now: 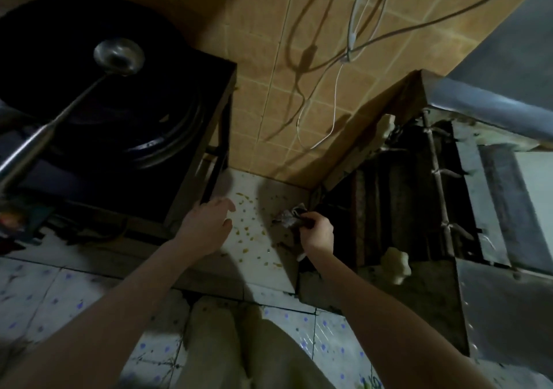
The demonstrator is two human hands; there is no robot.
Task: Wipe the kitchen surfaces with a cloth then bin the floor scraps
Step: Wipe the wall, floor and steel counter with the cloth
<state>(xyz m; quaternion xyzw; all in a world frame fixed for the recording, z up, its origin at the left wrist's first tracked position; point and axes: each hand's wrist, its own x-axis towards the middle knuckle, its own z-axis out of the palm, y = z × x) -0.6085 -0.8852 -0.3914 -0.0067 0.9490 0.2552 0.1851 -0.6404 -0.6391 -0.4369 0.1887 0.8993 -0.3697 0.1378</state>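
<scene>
A white tiled ledge [263, 257] lies between the black stove and a metal unit, dotted with several small yellow food scraps [248, 233]. My right hand [317, 233] is shut on a crumpled dark grey cloth [288, 216], held just above the ledge's right side by the wall corner. My left hand [209, 224] hovers over the ledge's left part next to the stove's corner, fingers spread and holding nothing. Both forearms reach in from the bottom of the view.
A black stove [179, 155] holds a dark wok with a steel ladle [116, 56] resting in it at left. A grimy metal unit [419, 197] with racks stands at right. Cables [335, 89] hang on the tan tiled wall. Patterned floor tiles [323, 337] lie below.
</scene>
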